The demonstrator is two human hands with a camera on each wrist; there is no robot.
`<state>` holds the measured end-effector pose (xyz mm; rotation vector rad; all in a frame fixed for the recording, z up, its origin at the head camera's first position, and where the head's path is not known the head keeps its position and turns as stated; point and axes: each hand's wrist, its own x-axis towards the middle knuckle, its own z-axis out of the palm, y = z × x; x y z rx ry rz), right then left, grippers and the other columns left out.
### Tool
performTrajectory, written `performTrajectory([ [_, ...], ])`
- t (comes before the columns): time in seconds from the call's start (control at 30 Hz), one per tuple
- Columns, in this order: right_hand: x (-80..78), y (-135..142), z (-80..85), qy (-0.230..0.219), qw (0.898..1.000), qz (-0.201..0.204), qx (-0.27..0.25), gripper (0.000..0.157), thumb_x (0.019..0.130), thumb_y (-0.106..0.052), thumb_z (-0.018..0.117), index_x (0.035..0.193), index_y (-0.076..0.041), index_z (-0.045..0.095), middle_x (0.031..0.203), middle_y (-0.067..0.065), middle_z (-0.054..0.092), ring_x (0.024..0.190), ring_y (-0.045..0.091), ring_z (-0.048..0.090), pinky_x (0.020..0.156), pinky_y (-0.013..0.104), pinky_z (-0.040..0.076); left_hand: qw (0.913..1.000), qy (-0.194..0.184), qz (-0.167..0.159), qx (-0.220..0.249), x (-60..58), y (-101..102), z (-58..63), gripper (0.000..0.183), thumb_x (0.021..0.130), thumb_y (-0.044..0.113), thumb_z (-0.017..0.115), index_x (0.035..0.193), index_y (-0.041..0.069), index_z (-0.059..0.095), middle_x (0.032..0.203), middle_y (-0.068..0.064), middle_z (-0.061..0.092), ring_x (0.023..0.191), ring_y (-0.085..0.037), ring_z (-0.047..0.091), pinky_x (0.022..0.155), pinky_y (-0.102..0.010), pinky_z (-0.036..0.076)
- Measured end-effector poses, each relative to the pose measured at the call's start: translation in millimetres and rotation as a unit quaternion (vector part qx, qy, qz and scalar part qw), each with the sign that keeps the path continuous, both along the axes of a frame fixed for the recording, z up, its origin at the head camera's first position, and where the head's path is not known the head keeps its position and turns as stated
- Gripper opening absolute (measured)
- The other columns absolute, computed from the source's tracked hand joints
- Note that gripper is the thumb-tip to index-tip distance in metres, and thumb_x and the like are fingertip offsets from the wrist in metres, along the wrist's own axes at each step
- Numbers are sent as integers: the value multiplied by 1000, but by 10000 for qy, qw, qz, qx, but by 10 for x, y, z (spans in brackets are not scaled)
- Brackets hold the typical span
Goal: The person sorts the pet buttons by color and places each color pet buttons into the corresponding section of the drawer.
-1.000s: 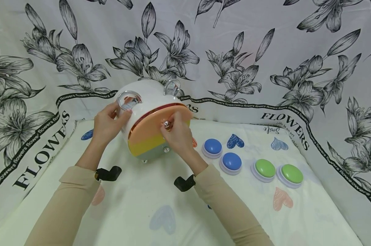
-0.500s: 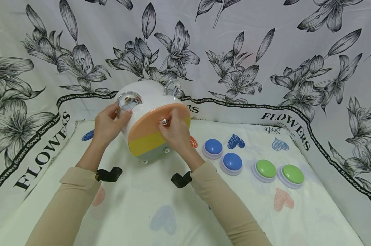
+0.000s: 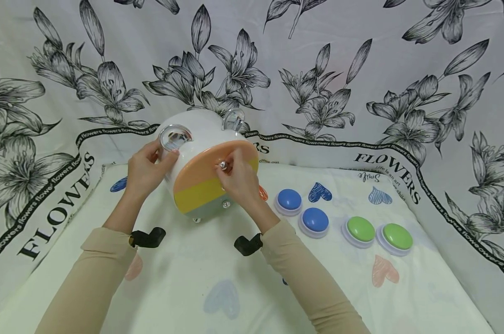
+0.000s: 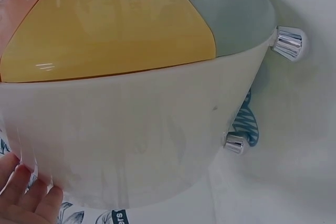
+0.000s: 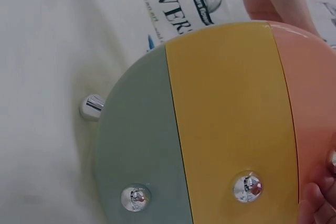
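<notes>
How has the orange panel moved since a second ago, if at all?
Yes, inward: the gap between the orange panel and the white body, which hasn't visibly shifted, has closed. The right hand pinches the panel's silver knob.

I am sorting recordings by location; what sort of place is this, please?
Probably an indoor corner staged for recording: flower-printed cloth hangs behind, a heart-printed cover lies below, and black wrist mounts are in view.

Both arms [image 3: 85, 278] extended fwd & inward, L hand [image 3: 145, 172] w/ thumb [image 3: 169, 160] out, R hand [image 3: 240, 180] pinching.
</notes>
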<state>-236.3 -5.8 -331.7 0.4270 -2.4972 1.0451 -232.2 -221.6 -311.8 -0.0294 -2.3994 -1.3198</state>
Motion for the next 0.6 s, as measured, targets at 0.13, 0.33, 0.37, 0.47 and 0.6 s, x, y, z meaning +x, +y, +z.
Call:
performTrajectory([
  [0.13,10,33,-31,32,9999,76,-66,28,85,-31,65,99,-13,47,84,-3,61,74,10,57,58,19,46,10000,0,-26,34,-1,-5,0,52,85,39,62,128,12,55,129,-10,52,124,-26,44,103,-44,39],
  [0.33,48,121,-160,-1,9998,200,-61,24,85,-29,64,99,-12,54,93,-2,61,83,12,58,70,21,49,10000,-71,33,2,-15,-8,-14,53,85,43,60,128,12,55,128,-9,53,123,-26,45,103,-44,40],
  [0.37,52,134,-197,-46,9998,213,-44,25,85,-28,65,98,-11,54,94,-1,61,84,14,58,72,21,50,9999,-103,45,2,-16,-8,-17,54,85,43,60,128,12,55,128,-9,53,123,-26,44,103,-44,40],
  [0.47,66,162,-314,-265,9994,202,24,25,84,-28,66,98,-10,55,95,1,60,85,17,59,74,24,51,9997,-226,64,15,-7,-7,-12,57,84,46,59,130,13,53,129,-10,51,125,-27,43,102,-45,40],
  [0.6,80,166,-434,-482,9986,173,102,26,84,-29,65,98,-11,53,93,0,60,85,18,60,71,23,51,9994,-321,85,24,4,-5,0,59,84,48,59,131,14,52,131,-9,51,126,-28,42,102,-45,40],
])
